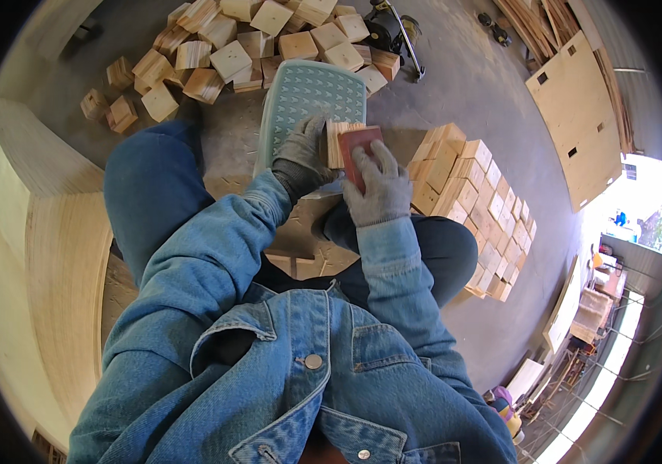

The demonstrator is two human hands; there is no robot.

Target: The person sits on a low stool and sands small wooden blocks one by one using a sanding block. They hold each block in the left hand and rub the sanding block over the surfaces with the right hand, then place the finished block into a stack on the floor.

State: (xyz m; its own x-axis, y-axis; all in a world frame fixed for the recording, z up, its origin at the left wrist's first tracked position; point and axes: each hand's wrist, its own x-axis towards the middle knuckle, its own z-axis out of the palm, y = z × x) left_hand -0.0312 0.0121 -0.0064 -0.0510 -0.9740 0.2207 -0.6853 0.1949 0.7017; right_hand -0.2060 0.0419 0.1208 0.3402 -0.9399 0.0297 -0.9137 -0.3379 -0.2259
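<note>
Over a pale green plastic stool (311, 85) with a patterned top, my gloved left hand (304, 157) grips a wooden block (336, 145) by its left side. My right hand (381, 184), also in a grey glove, is closed on a flat reddish-brown sanding block (359, 155). That sanding block lies against the right face of the wooden block. The left hand's fingertips are partly hidden behind the wood.
Loose wooden blocks (269, 17) lie heaped beyond the stool. A neat stack of blocks (485, 209) stands to my right. Large wooden panels (68, 255) rise at the left, and a plywood sheet (578, 116) leans at the far right. A tool with a metal handle (410, 39) rests beside the heap.
</note>
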